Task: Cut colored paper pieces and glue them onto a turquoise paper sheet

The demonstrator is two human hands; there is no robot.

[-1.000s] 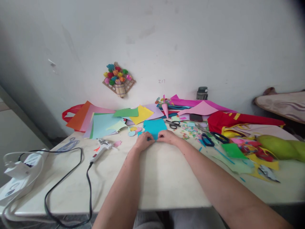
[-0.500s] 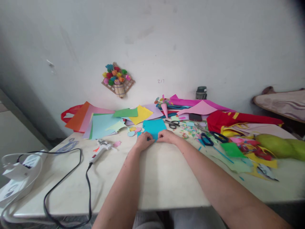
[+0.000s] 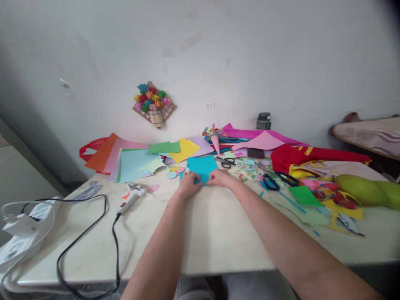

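Observation:
A bright blue sheet of paper [image 3: 202, 166] lies on the table in front of me. At its near left corner my left hand [image 3: 189, 183] rests with curled fingers on the near edge. My right hand [image 3: 218, 178] pinches the same edge at the right, fingers closed and the thumb low. Between the two hands a narrow stretch of the blue edge shows. The fingertips are partly hidden, so any fold under them cannot be made out. Just beyond the right hand lie black-handled scissors [image 3: 227, 162]. Round paper pieces [image 3: 172, 175] sit left of the sheet.
A white glue gun [image 3: 133, 198] lies at the left, its black cable [image 3: 106, 204] looping past the table edge near a power strip [image 3: 23, 237]. Coloured sheets [image 3: 134, 162] line the back. Blue-handled scissors [image 3: 271, 182], paper scraps and a red cloth [image 3: 300, 155] lie right.
The left hand's fingers have shifted slightly along the near edge of the blue paper. The right hand stays pinched almost in place.

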